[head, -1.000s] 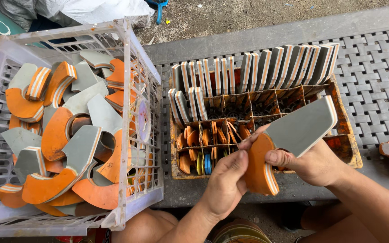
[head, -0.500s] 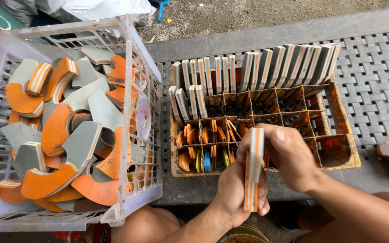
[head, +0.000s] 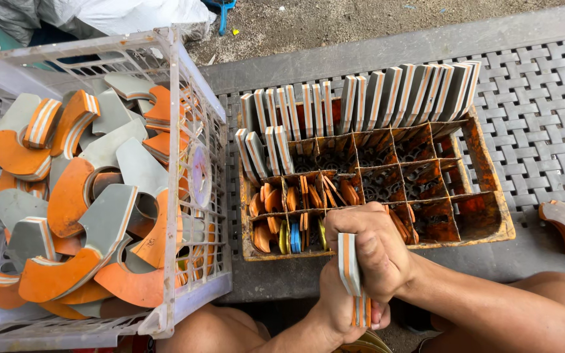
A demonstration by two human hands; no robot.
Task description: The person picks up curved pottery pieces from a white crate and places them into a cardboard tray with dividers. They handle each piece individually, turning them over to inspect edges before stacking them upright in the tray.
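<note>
Layered piece (head: 350, 271): flat curved cutout, grey with orange and white layers. Seen edge-on, striped edge toward camera, upright, slightly tilted. Clamped between both hands: right hand (head: 371, 252) wrapped over upper part, left hand (head: 341, 307) gripping lower end from below. Top end protrudes between fingers, bottom end shows under left palm. Held just in front of near edge of divided orange crate (head: 485, 196), above grey bench edge.

White plastic sack (head: 132, 13) top left, behind pale crate (head: 184, 131)
</note>
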